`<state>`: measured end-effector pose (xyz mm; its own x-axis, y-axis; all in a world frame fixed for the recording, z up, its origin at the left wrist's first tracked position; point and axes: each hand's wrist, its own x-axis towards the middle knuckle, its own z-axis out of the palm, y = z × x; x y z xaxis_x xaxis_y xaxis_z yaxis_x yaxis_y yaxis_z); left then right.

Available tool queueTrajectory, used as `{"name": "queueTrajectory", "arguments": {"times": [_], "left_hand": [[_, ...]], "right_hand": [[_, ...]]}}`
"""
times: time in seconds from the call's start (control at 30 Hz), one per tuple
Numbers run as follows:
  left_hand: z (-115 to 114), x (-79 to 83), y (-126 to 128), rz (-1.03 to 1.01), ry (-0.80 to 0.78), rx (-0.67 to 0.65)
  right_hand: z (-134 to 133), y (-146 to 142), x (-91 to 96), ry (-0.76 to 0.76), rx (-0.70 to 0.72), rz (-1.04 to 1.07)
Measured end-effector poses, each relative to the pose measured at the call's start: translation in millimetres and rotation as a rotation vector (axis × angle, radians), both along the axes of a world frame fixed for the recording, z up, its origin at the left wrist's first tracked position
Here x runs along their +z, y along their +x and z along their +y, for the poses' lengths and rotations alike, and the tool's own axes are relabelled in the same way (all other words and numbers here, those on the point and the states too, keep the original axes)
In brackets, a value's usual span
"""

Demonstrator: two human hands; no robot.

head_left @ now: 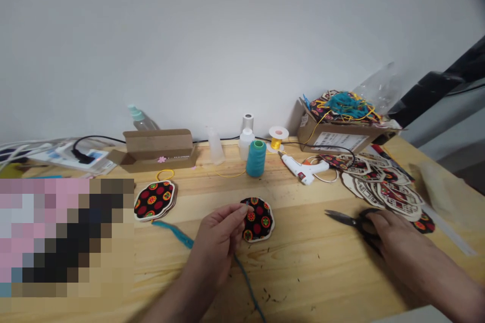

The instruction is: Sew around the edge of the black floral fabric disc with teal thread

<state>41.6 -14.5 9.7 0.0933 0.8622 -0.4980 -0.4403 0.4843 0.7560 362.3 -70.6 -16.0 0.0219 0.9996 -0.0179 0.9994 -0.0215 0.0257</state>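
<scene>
My left hand [222,237] is closed in a pinch, thumb and forefinger together in front of a black flower-patterned, scalloped piece [259,219] with a pale rim. A teal cord [248,282] comes out beneath this hand and trails toward the near edge; its upper end is hidden by the fingers. On the right, my right hand [394,232] grips the black handles of the scissors [346,218], whose blades point left, low over the table. A stack of similar patterned pieces [155,200] lies at left, with a teal tassel [174,232] beside it.
Behind stand a teal thread cone [255,159], white bottles [247,141], a yellow thread spool [278,139] and a glue gun [305,167]. Rightward are scattered cut-out pieces [382,186] and a full cardboard box [333,131]. An open narrow box [159,149] sits back left.
</scene>
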Motion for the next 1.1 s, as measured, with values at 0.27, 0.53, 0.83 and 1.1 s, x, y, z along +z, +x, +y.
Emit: {"name": "queueTrajectory", "arguments": {"times": [0.27, 0.53, 0.83, 1.1], "left_hand": [[1.5, 0.6, 0.9, -0.025, -0.009, 0.001], [2.3, -1.3, 0.9, -0.017, 0.009, 0.002], [3.3, -3.2, -0.1, 0.008, 0.001, 0.055], [3.6, -3.0, 0.0, 0.003, 0.023, 0.086]], "right_hand": [[5.8, -53.1, 45.1, -0.077, 0.092, 0.55], [45.6, -125.2, 72.8, -0.312, 0.252, 1.024], [65.7, -118.6, 76.9, -0.524, 0.424, 1.088], [62.0, -113.3, 67.1, -0.59, 0.38, 0.906]]}}
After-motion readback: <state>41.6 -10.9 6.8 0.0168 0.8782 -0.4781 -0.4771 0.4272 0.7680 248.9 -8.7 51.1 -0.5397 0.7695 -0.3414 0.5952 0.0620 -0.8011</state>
